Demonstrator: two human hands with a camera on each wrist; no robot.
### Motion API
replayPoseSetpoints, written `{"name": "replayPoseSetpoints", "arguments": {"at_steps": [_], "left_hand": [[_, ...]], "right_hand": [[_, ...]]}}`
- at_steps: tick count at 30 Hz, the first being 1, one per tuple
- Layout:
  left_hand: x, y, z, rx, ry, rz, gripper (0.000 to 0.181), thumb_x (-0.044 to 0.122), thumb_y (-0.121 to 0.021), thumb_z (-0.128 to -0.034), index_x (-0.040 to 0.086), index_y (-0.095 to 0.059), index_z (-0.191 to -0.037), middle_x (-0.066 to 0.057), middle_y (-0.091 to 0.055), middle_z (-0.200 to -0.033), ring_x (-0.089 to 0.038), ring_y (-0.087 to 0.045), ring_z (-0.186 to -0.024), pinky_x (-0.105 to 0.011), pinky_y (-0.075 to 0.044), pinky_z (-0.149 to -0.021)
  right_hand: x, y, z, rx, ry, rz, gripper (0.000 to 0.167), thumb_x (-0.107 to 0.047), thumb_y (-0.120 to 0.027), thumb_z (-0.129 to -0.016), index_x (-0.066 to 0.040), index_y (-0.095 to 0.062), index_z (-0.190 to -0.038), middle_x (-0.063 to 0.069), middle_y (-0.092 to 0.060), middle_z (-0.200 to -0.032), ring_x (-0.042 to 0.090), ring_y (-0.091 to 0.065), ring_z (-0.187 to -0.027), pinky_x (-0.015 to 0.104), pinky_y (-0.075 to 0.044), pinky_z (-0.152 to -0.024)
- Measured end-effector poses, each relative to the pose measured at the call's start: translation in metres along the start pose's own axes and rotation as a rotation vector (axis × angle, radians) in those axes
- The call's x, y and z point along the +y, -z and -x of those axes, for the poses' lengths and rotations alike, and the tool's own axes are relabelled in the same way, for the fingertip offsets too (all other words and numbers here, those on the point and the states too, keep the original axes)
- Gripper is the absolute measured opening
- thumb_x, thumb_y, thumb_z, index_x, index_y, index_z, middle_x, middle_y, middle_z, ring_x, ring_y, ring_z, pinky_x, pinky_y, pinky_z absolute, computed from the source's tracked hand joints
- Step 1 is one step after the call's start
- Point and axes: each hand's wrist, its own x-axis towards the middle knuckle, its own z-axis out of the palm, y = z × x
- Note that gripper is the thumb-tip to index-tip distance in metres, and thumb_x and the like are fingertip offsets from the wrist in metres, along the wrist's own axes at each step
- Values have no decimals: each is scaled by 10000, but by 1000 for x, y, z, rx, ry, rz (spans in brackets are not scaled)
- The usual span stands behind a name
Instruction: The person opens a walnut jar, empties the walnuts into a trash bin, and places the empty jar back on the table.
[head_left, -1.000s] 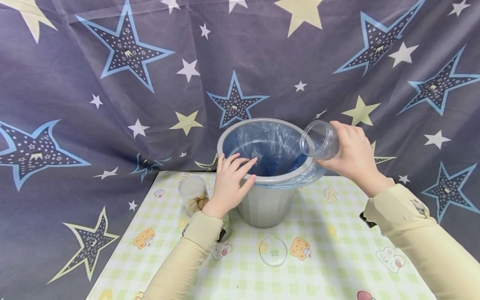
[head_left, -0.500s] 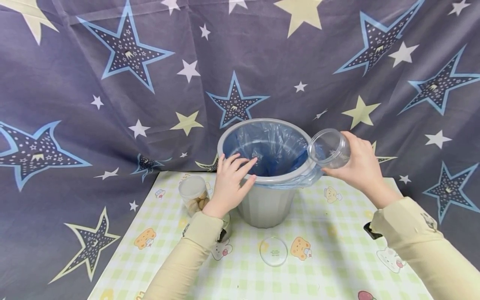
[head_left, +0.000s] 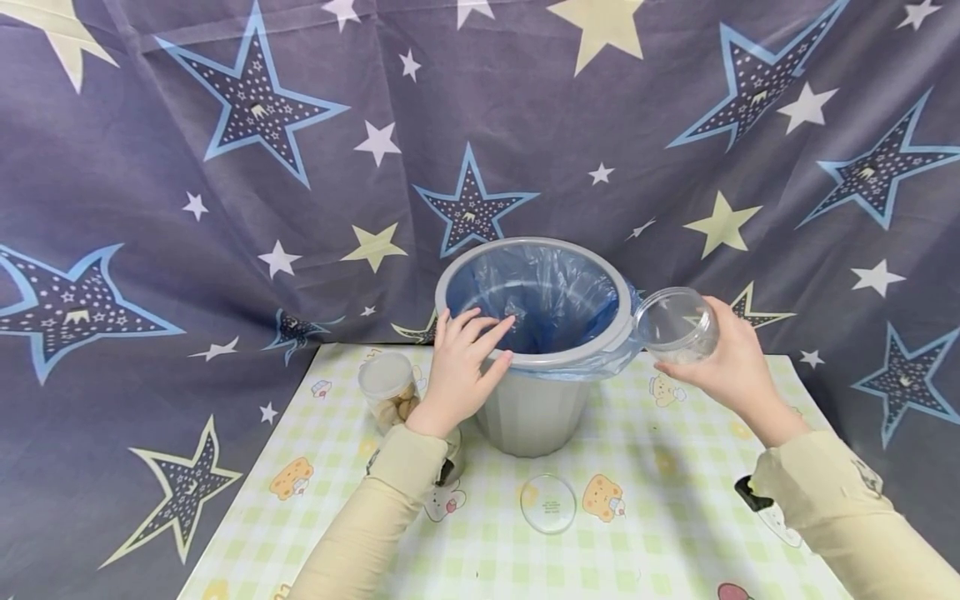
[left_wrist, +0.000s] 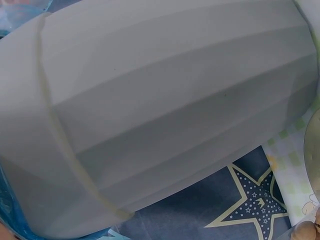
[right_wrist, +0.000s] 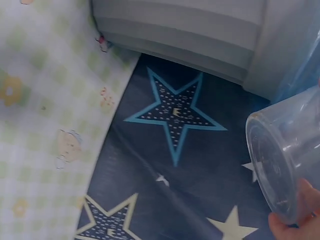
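Observation:
My right hand [head_left: 733, 360] grips a clear, empty-looking jar [head_left: 677, 327] just right of the grey bin, its mouth tilted up and to the left. In the right wrist view the jar [right_wrist: 290, 150] shows at the right edge with fingertips on it. The left hand [head_left: 467, 367] rests with spread fingers on the near left rim of the grey bin [head_left: 534, 417], which is lined with a blue bag [head_left: 551, 287]. The left wrist view is filled mostly by the bin's side [left_wrist: 175, 100].
Left of the bin stands a lidded jar [head_left: 386, 387] with brown pieces inside. Another container is partly hidden under the left wrist. A round clear lid [head_left: 548, 504] lies on the checked tablecloth [head_left: 637, 550]. A star-patterned cloth [head_left: 525, 108] hangs behind.
The right hand has moved right and down with the clear jar, from over the bin's right rim to beside it. The jar's mouth has turned upward. The left hand stays in place.

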Motion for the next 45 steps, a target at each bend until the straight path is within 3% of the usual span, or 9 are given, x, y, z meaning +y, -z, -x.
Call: {"name": "replayPoseSetpoints", "arguments": {"at_steps": [9,15,20,31,38,45], "left_hand": [[-1,-3,2,1,0,9,472,471,-376,-991,186,-592,-1299,-66,-619,-1172,-319,-445,-1255,-640,-181,-1100],[0,-3,2,4,6,5,584,551,-254,-990,189,-597,-1295,-61,-621,-1168,-314,-448,-1253,-637,-181,-1101],[0,-3,2,16,-2,6,558,533,-284,-994,182,-601,-1290,-63,-622,-1162,-316,-453,-1246,-642,-188,-1096],[0,-4,1,16,4,4,613,564,-228,-987,184,-602,-1288,-60,-624,-1161,-313,-455,-1245,-632,-185,-1102],[0,-3,1,21,-1,13,481,473,-370,-991,175,-597,-1293,-74,-621,-1161,-331,-459,-1239,-634,-180,-1101],[1,-2,0,22,4,9,627,571,-219,-984,178,-598,-1292,-71,-621,-1161,-326,-459,-1240,-634,-179,-1103]], "right_hand": [[18,-11,22,-51,-72,-22,964,-217,-890,-579,24,-379,-1360,287,-543,-1170,454,-493,-1013,573,-426,-789],[30,-22,34,-44,-55,-77,934,-153,-886,-568,57,-388,-1330,284,-539,-1147,447,-523,-1016,556,-429,-818],[40,-32,45,-56,-66,-104,935,-137,-886,-561,81,-385,-1319,297,-543,-1149,455,-521,-1032,563,-417,-856],[65,-57,70,-196,-255,-109,1021,-246,-862,-642,84,-272,-1407,357,-459,-1275,514,-462,-1134,636,-379,-941],[73,-73,77,-223,-297,-156,1007,-233,-856,-649,95,-272,-1401,362,-438,-1306,513,-435,-1177,633,-338,-991],[79,-88,84,-282,-390,-179,1046,-268,-837,-683,95,-203,-1431,382,-372,-1359,520,-380,-1234,625,-295,-1041]]}}
